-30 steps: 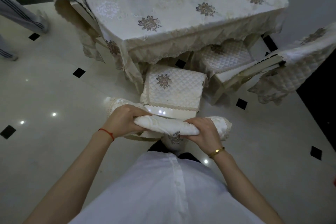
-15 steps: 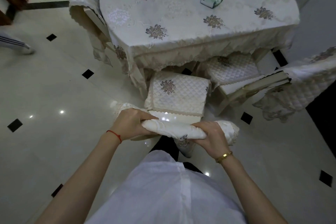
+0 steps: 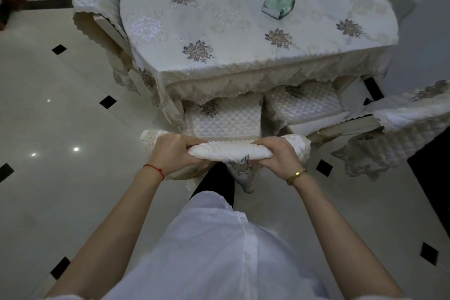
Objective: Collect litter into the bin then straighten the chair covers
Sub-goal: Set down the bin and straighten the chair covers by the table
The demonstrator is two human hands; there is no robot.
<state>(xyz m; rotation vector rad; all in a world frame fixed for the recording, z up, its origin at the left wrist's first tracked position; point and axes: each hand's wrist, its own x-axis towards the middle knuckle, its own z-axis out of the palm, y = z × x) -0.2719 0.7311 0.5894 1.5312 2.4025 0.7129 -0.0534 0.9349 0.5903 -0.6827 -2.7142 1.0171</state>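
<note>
Cream embroidered cloth covers the round table [image 3: 243,19]; a chair seat [image 3: 222,119] is tucked under its near edge. The chair cover [image 3: 229,151] bunches over the backrest top, left hand [image 3: 174,153] and right hand [image 3: 280,156] curled tightly around its ends.

Both bare arms stretched forward and down, left hand [image 3: 174,151] and right hand [image 3: 278,153] level and apart, fingers curled closed around the bunched chair cover [image 3: 229,151], knuckles up, wrists bent slightly
</note>
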